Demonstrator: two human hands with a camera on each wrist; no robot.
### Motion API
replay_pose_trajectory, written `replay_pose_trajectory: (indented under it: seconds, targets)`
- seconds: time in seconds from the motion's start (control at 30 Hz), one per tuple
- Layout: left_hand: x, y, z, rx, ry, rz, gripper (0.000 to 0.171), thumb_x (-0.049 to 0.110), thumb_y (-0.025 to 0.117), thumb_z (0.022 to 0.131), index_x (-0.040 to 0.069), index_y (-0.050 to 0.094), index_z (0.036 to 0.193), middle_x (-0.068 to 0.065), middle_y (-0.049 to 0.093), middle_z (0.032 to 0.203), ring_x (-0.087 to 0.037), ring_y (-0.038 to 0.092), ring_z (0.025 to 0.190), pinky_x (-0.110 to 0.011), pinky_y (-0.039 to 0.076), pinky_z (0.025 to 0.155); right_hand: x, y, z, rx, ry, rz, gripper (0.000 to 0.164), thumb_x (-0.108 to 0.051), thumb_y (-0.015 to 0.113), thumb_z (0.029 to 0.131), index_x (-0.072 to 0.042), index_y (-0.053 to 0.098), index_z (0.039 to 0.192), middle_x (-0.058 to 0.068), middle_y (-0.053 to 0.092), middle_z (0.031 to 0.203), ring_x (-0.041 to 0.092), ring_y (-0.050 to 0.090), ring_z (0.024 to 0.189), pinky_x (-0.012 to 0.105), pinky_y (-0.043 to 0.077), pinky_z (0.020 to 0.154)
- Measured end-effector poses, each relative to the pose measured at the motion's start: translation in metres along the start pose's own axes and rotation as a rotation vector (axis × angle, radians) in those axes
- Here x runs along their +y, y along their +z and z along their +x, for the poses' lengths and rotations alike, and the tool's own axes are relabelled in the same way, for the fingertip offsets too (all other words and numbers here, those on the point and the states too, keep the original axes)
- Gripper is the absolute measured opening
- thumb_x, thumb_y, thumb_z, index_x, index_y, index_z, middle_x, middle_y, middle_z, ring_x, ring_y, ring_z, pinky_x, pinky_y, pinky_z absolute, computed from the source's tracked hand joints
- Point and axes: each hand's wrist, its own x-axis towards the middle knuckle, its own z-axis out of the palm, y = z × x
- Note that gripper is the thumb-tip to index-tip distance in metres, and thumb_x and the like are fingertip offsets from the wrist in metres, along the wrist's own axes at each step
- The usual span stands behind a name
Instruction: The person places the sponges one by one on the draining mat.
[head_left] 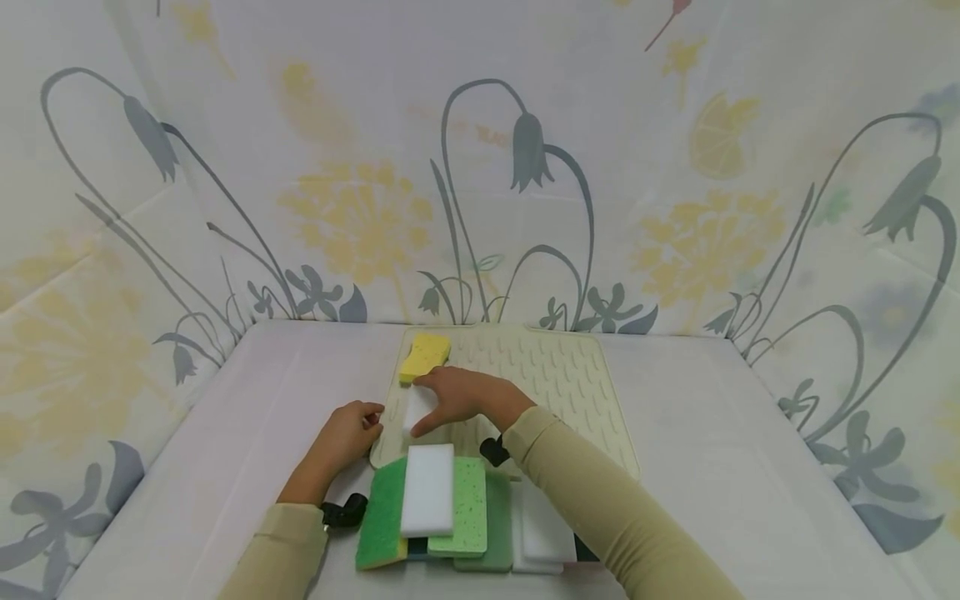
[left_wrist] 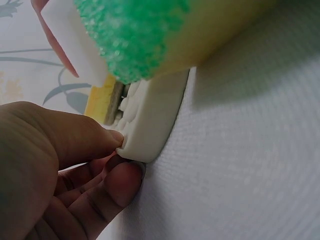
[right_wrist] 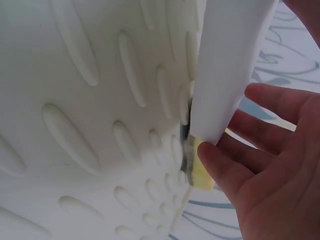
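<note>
A pale cream drying mat [head_left: 555, 375] with raised oval ridges lies at the back of the table. My left hand [head_left: 341, 437] is at its left edge; in the left wrist view, thumb and fingers pinch the mat's rim [left_wrist: 152, 122]. Over the mat's left side, my right hand [head_left: 468, 396] holds a white sponge [head_left: 418, 407] between thumb and fingers. The right wrist view shows this white block [right_wrist: 227, 65] tilted on edge, fingertips against its side and lower end. Just beyond it, a yellow sponge [head_left: 426, 357] with a grey underside rests on the mat.
In front of the mat lie overlapping sponges: a dark green scouring sponge [head_left: 382, 517], a white one [head_left: 429, 492] on top, a light green speckled one [head_left: 469, 508], and more white ones [head_left: 546, 529] partly under the right forearm. A flower-patterned cloth [head_left: 480, 167] hangs behind.
</note>
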Motion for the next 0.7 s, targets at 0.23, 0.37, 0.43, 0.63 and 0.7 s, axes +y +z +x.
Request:
replay_pose_trajectory:
  seconds: [0.23, 0.37, 0.43, 0.63, 0.7]
  targets:
    - [0.001, -0.001, -0.001, -0.002, -0.002, -0.001, 0.037, 0.009, 0.059, 0.091, -0.005, 0.061, 0.125, -0.011, 0.066, 0.1, -0.014, 0.058, 0.076, -0.028, 0.047, 0.061, 0.001, 0.001, 0.004, -0.001, 0.018, 0.015, 0.094, -0.066, 0.067, 0.077, -0.02, 0.034, 0.152, 0.005, 0.039, 0.153, 0.02, 0.038, 0.14, 0.038, 0.036, 0.111]
    - [0.001, 0.0, -0.001, -0.001, -0.005, 0.001, 0.036, 0.009, 0.059, 0.091, -0.005, 0.062, 0.124, -0.011, 0.066, 0.099, -0.015, 0.058, 0.077, -0.028, 0.048, 0.062, 0.001, 0.003, 0.007, 0.001, 0.01, 0.022, 0.095, -0.067, 0.067, 0.076, -0.018, 0.035, 0.151, 0.005, 0.04, 0.152, 0.021, 0.04, 0.139, 0.038, 0.037, 0.11]
    - [0.001, -0.001, -0.001, 0.001, -0.002, 0.0, 0.036, 0.009, 0.06, 0.091, -0.005, 0.062, 0.124, -0.011, 0.066, 0.099, -0.015, 0.058, 0.078, -0.028, 0.048, 0.062, 0.0, 0.004, 0.009, 0.001, -0.002, 0.021, 0.095, -0.067, 0.067, 0.076, -0.017, 0.035, 0.151, 0.005, 0.041, 0.151, 0.02, 0.041, 0.138, 0.038, 0.038, 0.11]
    - [0.001, -0.001, -0.001, 0.002, 0.0, -0.013, 0.036, 0.009, 0.06, 0.091, -0.005, 0.062, 0.124, -0.011, 0.066, 0.1, -0.015, 0.059, 0.078, -0.028, 0.049, 0.064, -0.003, 0.006, 0.015, -0.003, -0.026, 0.007, 0.095, -0.066, 0.067, 0.077, -0.015, 0.037, 0.15, 0.003, 0.042, 0.151, 0.019, 0.041, 0.138, 0.036, 0.037, 0.111]
    - [0.0, -0.001, -0.001, 0.003, 0.003, -0.011, 0.036, 0.009, 0.06, 0.091, -0.005, 0.062, 0.124, -0.011, 0.066, 0.099, -0.015, 0.059, 0.079, -0.028, 0.049, 0.064, -0.004, 0.006, 0.016, -0.004, -0.031, 0.002, 0.095, -0.066, 0.067, 0.077, -0.015, 0.037, 0.15, 0.004, 0.043, 0.15, 0.018, 0.042, 0.137, 0.036, 0.037, 0.111]
